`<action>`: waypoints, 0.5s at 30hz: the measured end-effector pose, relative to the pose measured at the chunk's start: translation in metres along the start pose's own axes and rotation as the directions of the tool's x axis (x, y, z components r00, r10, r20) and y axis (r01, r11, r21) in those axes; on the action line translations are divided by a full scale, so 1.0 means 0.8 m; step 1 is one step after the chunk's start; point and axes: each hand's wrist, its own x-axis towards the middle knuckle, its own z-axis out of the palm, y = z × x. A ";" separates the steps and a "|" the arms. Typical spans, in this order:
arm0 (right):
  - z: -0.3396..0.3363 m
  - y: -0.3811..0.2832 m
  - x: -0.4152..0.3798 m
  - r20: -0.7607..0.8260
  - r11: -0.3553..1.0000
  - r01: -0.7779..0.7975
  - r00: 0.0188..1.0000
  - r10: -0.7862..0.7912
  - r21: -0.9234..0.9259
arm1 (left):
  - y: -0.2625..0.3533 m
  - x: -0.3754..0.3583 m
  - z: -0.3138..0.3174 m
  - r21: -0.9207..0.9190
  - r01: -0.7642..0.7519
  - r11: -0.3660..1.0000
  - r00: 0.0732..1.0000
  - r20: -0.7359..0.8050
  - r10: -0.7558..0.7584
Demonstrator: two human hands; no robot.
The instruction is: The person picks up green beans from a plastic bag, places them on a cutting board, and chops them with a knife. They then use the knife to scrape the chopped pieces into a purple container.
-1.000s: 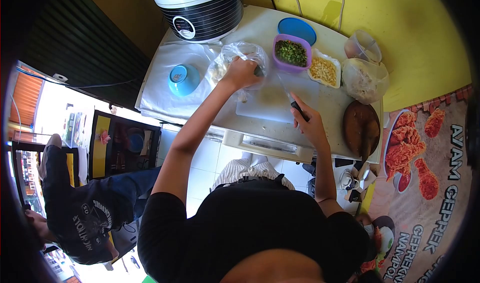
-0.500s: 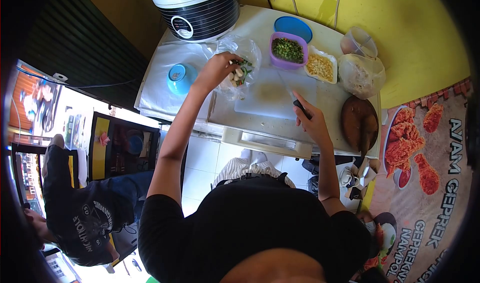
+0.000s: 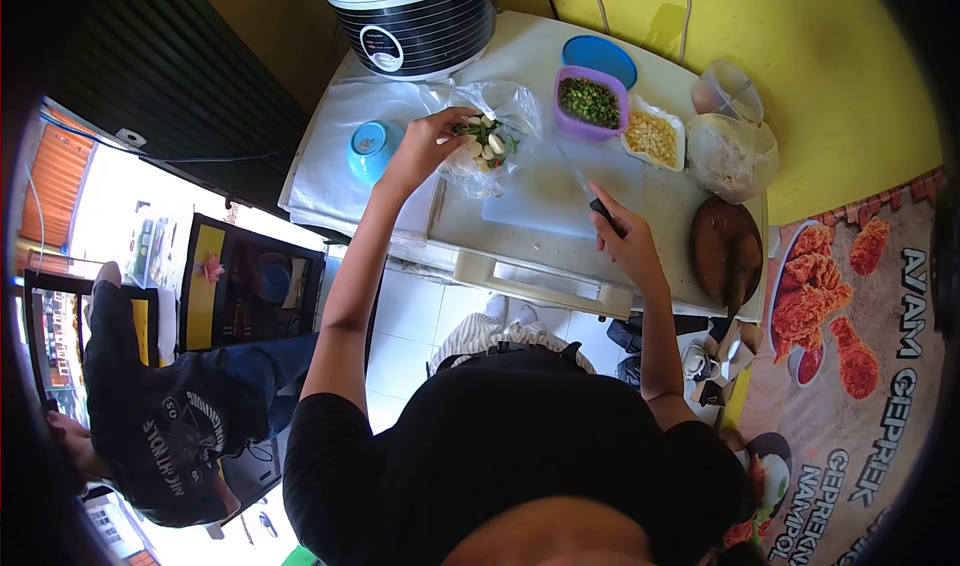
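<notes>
My left hand (image 3: 432, 146) is at the left edge of an open plastic bag (image 3: 515, 106) holding garlic cloves (image 3: 494, 146) and green pieces. Its fingers are bent together at the bag's contents; what they hold, if anything, is too small to tell. My right hand (image 3: 625, 238) grips the black handle of a knife (image 3: 606, 216), whose blade points up and left over a white cutting board (image 3: 555, 188). Behind the board stand a purple container (image 3: 590, 104) of chopped green pieces and a white tray (image 3: 654, 138) of chopped pale pieces.
A rice cooker (image 3: 415, 26) stands at the back left, an upturned blue bowl (image 3: 368, 150) below it. A blue lid (image 3: 600, 61), a filled plastic bag (image 3: 733, 156) and a stone mortar (image 3: 726, 254) with pestle are also on the table. Another person (image 3: 180, 426) is at the left.
The view has shifted slightly, so the table items appear further right. My left hand has moved toward the bag's left side, showing more cloves. The knife remains in my right hand.
</notes>
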 end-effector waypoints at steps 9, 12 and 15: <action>-0.001 0.003 -0.004 -0.004 1.000 0.007 1.000 -0.007 -0.007 | 0.011 -0.004 -0.007 0.240 -0.025 0.970 1.000 -0.004 0.027; -0.004 0.006 -0.006 -0.014 1.000 0.005 1.000 -0.005 -0.006 | 0.020 -0.011 -0.008 0.406 0.069 0.911 0.998 -0.035 -0.060; -0.003 0.002 -0.009 -0.033 1.000 0.007 0.999 -0.006 0.015 | 0.011 -0.016 -0.007 0.431 0.076 0.899 0.997 -0.030 -0.070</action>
